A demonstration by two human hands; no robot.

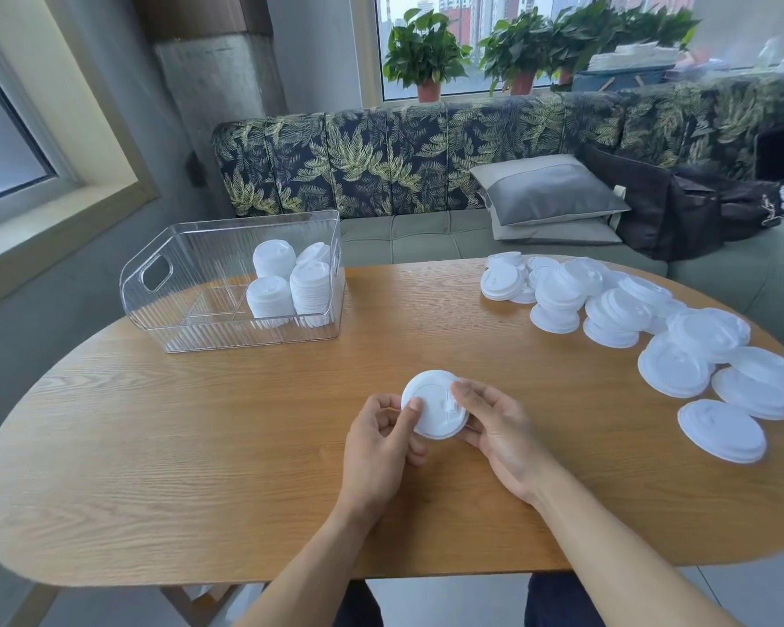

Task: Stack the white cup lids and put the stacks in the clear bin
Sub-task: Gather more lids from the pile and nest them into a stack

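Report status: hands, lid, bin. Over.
Left hand and right hand pinching one white lid above table. Lid stacks in clear bin. Loose lids heaped right; path clear.

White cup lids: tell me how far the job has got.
Done: several white lid stacks stand in the clear ribbed plastic bin. In hand: left hand and right hand hold a round white plastic lid. Left: a large heap of loose white lids on the oval wooden table.

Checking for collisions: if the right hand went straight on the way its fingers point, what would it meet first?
The white lid held between right hand and left hand; past it the table, then perhaps the clear bin.
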